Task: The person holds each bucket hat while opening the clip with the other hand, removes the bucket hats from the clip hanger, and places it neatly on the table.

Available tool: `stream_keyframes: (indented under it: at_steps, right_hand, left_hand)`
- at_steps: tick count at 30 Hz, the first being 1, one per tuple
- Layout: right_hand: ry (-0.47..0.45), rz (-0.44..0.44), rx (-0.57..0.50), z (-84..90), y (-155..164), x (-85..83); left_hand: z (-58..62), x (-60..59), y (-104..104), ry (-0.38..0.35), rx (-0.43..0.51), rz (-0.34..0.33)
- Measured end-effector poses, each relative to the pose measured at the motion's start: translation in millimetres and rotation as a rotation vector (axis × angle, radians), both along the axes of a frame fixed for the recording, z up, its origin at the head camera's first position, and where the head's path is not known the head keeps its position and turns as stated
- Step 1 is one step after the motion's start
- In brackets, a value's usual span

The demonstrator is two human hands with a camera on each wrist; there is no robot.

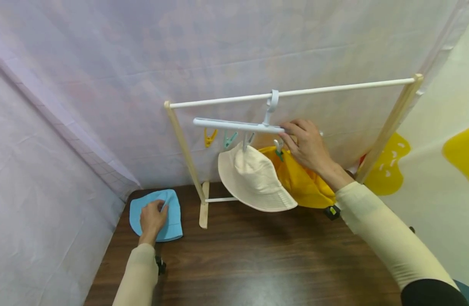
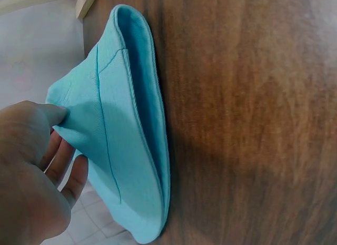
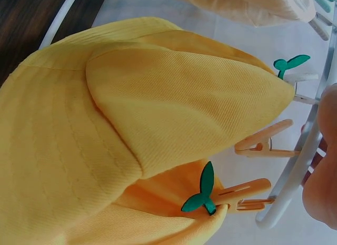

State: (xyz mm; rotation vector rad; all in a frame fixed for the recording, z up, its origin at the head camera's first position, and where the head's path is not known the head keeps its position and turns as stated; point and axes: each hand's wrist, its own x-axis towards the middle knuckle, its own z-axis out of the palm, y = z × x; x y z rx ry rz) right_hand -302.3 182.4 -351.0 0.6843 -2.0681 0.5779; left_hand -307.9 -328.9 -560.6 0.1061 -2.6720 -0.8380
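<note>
A light blue hat (image 1: 169,221) lies flat on the dark wooden table (image 1: 257,263) at the back left. My left hand (image 1: 154,212) rests on it and pinches its fabric (image 2: 121,134) between thumb and fingers (image 2: 58,150). My right hand (image 1: 295,136) grips the right end of a white peg hanger (image 1: 234,125) that hooks over the white rail (image 1: 333,88) of a wooden rack. A cream hat (image 1: 253,178) and a yellow hat (image 1: 303,182) hang from its pegs. Leaf-topped wooden pegs (image 3: 210,197) clamp the yellow hat (image 3: 131,139), with part of my right hand (image 3: 325,187) beside the bar.
The rack's wooden posts (image 1: 184,148) stand at the back of the table, in front of pale cloth walls. Free orange (image 1: 209,137) and teal pegs (image 1: 229,138) hang at the hanger's left end. A small black object (image 1: 332,211) lies below the yellow hat.
</note>
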Motion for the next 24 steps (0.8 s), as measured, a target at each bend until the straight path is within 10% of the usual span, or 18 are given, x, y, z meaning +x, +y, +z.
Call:
stream_keyframes:
  at_steps: [24]
  right_hand:
    - [0.025,0.013,-0.002,-0.1,-0.2,-0.7]
  left_hand:
    - [-8.2,-0.2,-3.4,-0.015,0.051,0.011]
